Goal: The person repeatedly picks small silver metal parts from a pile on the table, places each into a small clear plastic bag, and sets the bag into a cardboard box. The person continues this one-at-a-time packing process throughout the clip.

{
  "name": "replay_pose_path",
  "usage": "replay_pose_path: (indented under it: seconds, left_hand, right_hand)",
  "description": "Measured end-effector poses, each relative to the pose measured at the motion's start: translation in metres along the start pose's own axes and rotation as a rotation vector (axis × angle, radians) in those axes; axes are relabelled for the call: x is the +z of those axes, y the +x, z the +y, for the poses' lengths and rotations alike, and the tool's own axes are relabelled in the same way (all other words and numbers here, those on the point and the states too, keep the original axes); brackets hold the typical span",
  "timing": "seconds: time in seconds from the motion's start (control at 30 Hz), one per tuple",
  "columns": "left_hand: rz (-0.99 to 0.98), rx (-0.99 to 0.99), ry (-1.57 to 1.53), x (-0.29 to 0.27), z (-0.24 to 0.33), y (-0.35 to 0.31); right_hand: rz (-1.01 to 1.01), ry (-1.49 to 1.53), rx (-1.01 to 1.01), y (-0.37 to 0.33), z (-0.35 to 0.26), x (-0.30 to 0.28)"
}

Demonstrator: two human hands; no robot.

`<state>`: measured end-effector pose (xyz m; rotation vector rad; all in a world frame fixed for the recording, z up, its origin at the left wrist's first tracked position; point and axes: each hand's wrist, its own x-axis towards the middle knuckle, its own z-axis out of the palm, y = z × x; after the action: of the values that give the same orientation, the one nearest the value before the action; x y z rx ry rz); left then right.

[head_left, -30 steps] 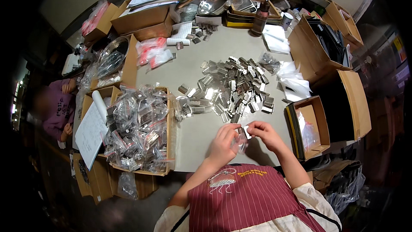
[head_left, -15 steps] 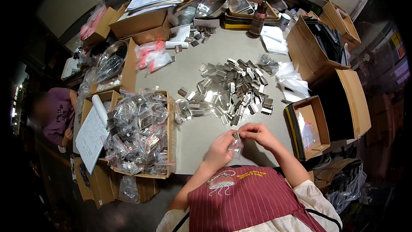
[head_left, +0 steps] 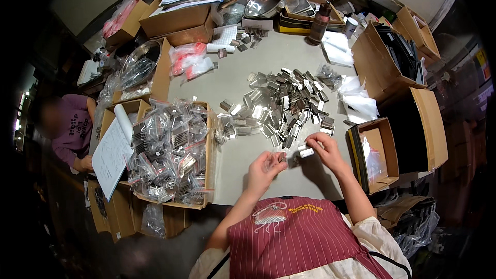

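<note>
My left hand (head_left: 262, 173), near the table's front edge, has its fingers closed on a small clear plastic bag (head_left: 269, 162); what is inside the bag is hard to make out. Just to the right, my right hand (head_left: 328, 154) pinches a small, shiny metal piece (head_left: 306, 151) between thumb and fingers. The two hands are apart. Beyond them lies a loose pile of similar metal pieces (head_left: 295, 101), with clear plastic-looking pieces (head_left: 254, 124) spread along its left side.
A carton of filled zip bags (head_left: 211, 155) stands at the left, beside a written sheet (head_left: 109, 160). An open box (head_left: 393, 157) and white sheets (head_left: 356, 101) are on the right. A dark bottle (head_left: 320, 23) stands at the back. Another person (head_left: 75, 129) is at far left.
My hands were together at the bag and have separated. The right hand has moved right and up toward the pile, and a metal piece now shows in its fingers.
</note>
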<state>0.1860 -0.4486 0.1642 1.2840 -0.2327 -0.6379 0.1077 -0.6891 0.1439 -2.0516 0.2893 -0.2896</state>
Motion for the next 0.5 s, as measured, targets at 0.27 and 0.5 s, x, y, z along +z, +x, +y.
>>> replay_pose_path:
  seconds: [0.27,0.5]
  left_hand:
    - [-0.316,-0.24,-0.518,0.004,0.013,0.005]
    - [-0.263,-0.255,-0.464,0.0,0.011,0.003]
  right_hand:
    - [0.038,0.422,-0.18,-0.031,-0.045,0.03]
    - [0.142,-0.08,-0.386,-0.029,-0.047,0.033]
